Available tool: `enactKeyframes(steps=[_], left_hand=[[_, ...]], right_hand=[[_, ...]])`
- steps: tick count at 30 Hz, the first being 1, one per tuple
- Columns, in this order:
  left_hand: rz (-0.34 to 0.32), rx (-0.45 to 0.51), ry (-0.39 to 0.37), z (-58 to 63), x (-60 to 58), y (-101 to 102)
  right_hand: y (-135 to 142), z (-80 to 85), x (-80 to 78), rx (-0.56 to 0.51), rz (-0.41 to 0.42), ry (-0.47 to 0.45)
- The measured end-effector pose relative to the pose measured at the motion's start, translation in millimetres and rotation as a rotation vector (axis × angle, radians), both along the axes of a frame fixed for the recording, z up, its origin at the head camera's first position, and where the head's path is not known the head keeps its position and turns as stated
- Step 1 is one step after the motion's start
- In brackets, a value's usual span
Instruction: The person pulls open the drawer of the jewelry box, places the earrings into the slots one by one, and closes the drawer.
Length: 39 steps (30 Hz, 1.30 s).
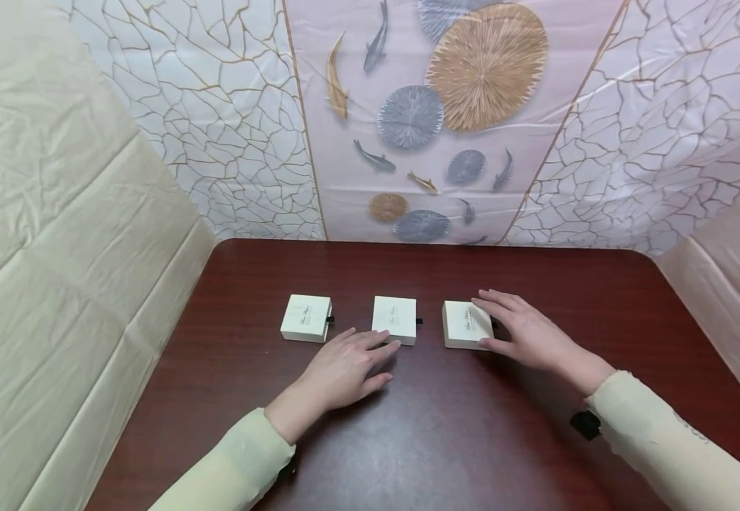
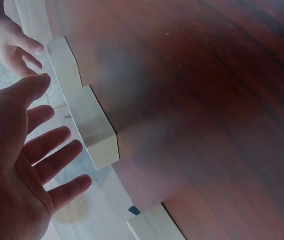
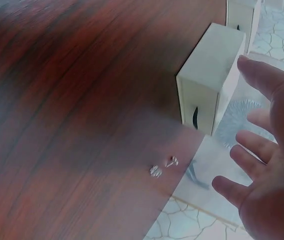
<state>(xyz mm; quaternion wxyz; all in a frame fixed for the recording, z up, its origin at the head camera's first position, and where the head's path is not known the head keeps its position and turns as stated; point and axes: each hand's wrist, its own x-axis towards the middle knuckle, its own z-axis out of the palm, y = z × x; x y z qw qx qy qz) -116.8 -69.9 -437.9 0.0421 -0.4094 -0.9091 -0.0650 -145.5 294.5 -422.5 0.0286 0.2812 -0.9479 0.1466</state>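
White box (image 1: 305,318) at left sits on the counter (image 1: 434,440) just beside the left hand (image 1: 347,365), whose relaxed, parted fingers reach the middle box (image 1: 395,316). The right box (image 1: 462,326) lies by the right hand's (image 1: 526,337) spread fingertips. I cannot tell whether either hand touches. Small silvery pieces (image 3: 155,171) lie beyond its tab side.

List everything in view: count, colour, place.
Patterned backdrop: one, white-pink, far side
Side cloths: two, beige, left and right
Table: one, dark red-brown, between side cloths
Left box, middle box, right box: three, white, in a row on table
Pull tabs: three, black, boxes' right sides
Small pieces: two, silvery, right of right box
Wrist items: two, black, under wrists
Sleeves: two, pale cream, both arms
Left hand: one, bare, by middle box
Right hand: one, bare, by right box
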Motion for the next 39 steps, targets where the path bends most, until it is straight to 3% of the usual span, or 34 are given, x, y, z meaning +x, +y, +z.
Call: enactKeyframes(steps=[8, 18, 23, 39], left_hand=[[-0.042, -0.022, 0.033, 5.1, -5.9, 20], [-0.095, -0.089, 0.05, 14.1, -24.0, 64], [-0.141, -0.119, 0.107, 11.3, -36.6, 87], [-0.254, -0.197, 0.155, -2.5, -66.2, 133]], right_hand=[[17, 3.1, 7.9, 0.027, -0.031, -0.018], [32, 9.1, 15.9, 0.011, -0.063, -0.009], [37, 11.8, 19.1, 0.031, -0.094, -0.039], [46, 8.5, 18.3, -0.013, -0.085, -0.045]])
